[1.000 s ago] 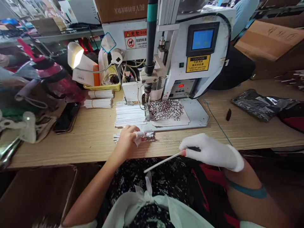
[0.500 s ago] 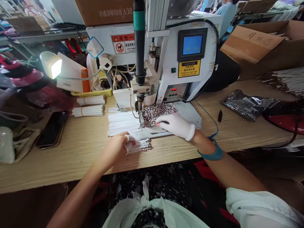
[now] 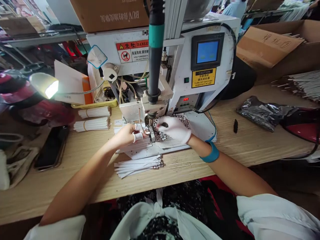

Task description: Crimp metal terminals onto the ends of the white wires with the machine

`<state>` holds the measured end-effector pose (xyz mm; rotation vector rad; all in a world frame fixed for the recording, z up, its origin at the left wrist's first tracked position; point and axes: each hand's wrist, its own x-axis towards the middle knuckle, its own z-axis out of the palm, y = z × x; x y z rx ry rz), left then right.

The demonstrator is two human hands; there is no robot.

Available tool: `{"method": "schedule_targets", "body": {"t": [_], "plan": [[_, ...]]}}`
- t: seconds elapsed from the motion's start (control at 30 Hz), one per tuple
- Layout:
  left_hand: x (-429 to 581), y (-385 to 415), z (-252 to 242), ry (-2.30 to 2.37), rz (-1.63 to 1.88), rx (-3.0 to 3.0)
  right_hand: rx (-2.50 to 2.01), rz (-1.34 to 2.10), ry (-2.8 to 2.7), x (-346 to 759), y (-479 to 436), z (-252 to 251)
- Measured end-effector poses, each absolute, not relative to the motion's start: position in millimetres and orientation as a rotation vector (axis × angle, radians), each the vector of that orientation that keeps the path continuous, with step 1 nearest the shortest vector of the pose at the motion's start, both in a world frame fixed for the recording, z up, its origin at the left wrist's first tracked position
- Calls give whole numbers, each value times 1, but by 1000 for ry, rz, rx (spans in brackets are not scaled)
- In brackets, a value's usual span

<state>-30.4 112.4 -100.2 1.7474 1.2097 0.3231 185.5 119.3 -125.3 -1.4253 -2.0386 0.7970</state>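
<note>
My left hand (image 3: 127, 136), with white covers on some fingers, reaches to the left side of the soldering machine's tip (image 3: 151, 124). Its fingers are pinched together above a stack of thin white wires (image 3: 137, 146); what they hold is too small to make out. My right hand (image 3: 176, 129), in a white glove with bare fingertips, is closed in a pinch just right of the tip. Beneath it lies a heap of small brown-and-white parts (image 3: 183, 119). A loose bunch of white wires with small brown-and-white ends (image 3: 138, 165) rests on the table in front.
The soldering machine (image 3: 172, 83) stands behind my hands. Two banded wire bundles (image 3: 92, 124) and a phone (image 3: 51, 146) lie to the left, near a lit lamp (image 3: 45, 85). At right are a silver bag (image 3: 260, 111), a small black piece (image 3: 235, 126) and a cardboard box (image 3: 268, 46).
My left hand has moved up from the front bunch of wires to the soldering tip. My right hand has shifted left, closer to the tip. The view has tilted slightly.
</note>
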Motion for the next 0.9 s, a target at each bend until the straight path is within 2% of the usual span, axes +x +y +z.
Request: {"method": "schedule_targets", "body": {"t": [0.13,0.2,0.6,0.9], "plan": [[-25,118,-101,1154,338,1720,-1406,1440,-1545,190,118,-113],[-24,119,-102,1115,349,1711,-1409,1571,-1414,190,119,-107],[-23,114,-102,1144,402,1685,-1092,1845,-1435,184,122,-118],[-25,116,-104,1133,393,1691,-1108,1902,-1459,180,125,-115]]}}
